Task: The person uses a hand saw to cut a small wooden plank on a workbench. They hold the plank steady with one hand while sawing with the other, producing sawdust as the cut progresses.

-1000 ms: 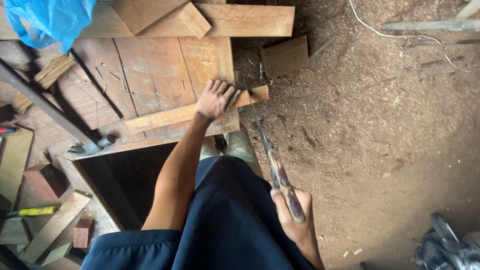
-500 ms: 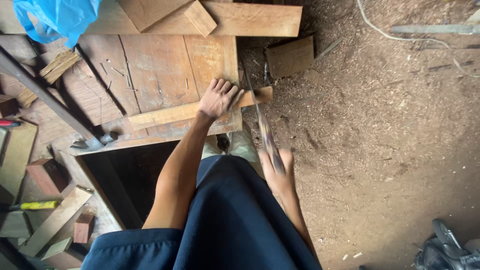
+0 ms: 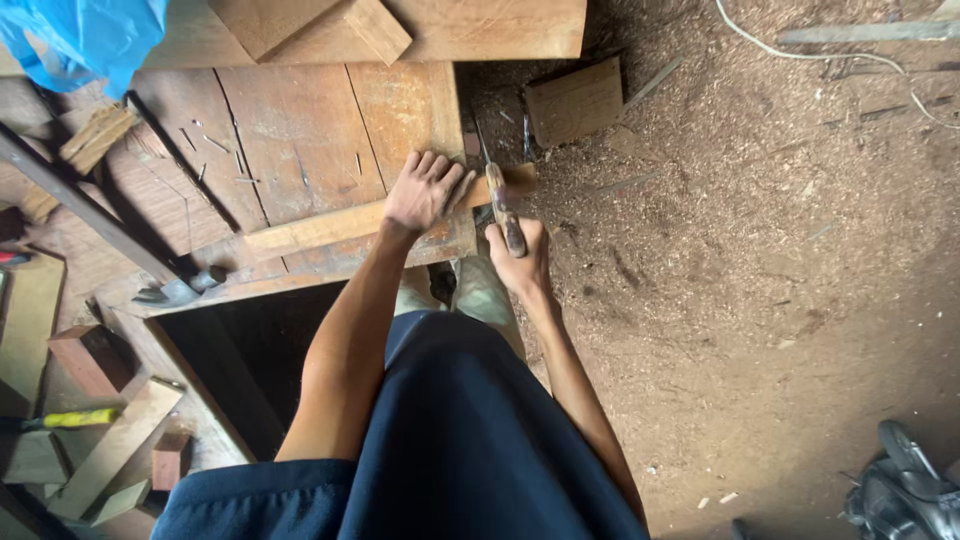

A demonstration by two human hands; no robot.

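the left hand (image 3: pixel 425 190) lies flat, fingers spread, pressing a wood strip (image 3: pixel 330 228) onto the counter (image 3: pixel 300 130). the right hand (image 3: pixel 520 258) is clenched around a saw (image 3: pixel 500 200) handle, blade running across the strip's right end just beside the left hand. sawdust (image 3: pixel 750 250) covers the floor to the right.

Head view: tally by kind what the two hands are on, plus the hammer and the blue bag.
Hands: 2 (left hand, right hand)
Hand saw: 1
Wooden strip: 1
Hammer: 1
Blue plastic bag: 1
Total: 6
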